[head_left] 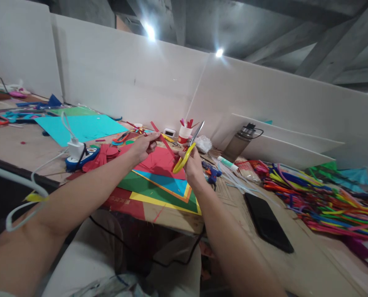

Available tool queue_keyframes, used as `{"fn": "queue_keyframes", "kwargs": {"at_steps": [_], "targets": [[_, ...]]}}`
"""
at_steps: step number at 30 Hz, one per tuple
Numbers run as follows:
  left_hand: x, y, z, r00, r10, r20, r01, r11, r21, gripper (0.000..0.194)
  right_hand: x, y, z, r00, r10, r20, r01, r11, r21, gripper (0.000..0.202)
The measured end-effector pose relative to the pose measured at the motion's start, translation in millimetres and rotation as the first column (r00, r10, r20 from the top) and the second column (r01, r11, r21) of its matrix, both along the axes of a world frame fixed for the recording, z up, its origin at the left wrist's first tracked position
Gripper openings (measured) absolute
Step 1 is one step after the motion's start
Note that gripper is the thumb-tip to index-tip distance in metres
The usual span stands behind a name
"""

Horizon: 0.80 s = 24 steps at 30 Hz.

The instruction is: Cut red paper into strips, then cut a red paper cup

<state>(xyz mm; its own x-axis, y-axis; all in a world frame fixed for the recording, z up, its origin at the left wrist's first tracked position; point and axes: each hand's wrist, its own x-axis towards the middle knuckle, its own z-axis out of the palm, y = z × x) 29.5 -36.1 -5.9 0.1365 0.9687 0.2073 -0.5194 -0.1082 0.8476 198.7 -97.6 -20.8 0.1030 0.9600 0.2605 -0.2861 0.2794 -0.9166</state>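
Note:
My left hand (146,147) pinches a narrow strip of red paper (167,145) above the table. The strip slants down to the right, and its lower end meets the fingers of my right hand (192,161). A pair of scissors with yellow handles (184,160) is in my right hand, its blades pointing up and away. Whether the right fingers also grip the strip is hard to see. Below both hands lie red paper sheets (159,163), on top of blue, orange, green and yellow sheets (168,203).
A paper cup (184,134) holding red strips stands behind my hands. Right of it are a dark bottle (238,142), a glue stick (227,163), a black phone (268,222) and many pipe cleaners (329,202). On the left are a power strip (81,159) and turquoise paper (81,128).

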Motion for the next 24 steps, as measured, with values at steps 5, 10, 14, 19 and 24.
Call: {"fn": "queue_keyframes", "kwargs": {"at_steps": [5,10,14,19,24], "targets": [[1,-1,2.3,1.0,-0.003,-0.01,0.004,0.999,0.049,0.022,6,1,4.5,1.0,-0.02,-0.004,0.02,0.999,0.037,0.04],[3,-6,3.9,0.998,-0.014,-0.065,0.019,0.997,0.076,0.024,6,3,5.7,0.997,-0.074,0.036,0.074,0.997,0.006,0.046],[4,-9,4.4,0.995,-0.038,-0.098,0.045,0.996,0.074,0.025,5,3,5.4,0.993,-0.06,0.105,0.059,0.998,0.008,0.045],[6,-11,4.0,0.99,-0.069,-0.125,0.079,0.994,0.076,0.025,4,1,2.1,0.993,0.002,0.116,-0.002,1.0,0.006,0.045],[7,-12,2.4,0.986,-0.095,-0.135,0.107,0.991,0.086,0.024,2,1,-0.6,0.994,0.05,0.095,-0.047,0.998,-0.031,0.049]]}}
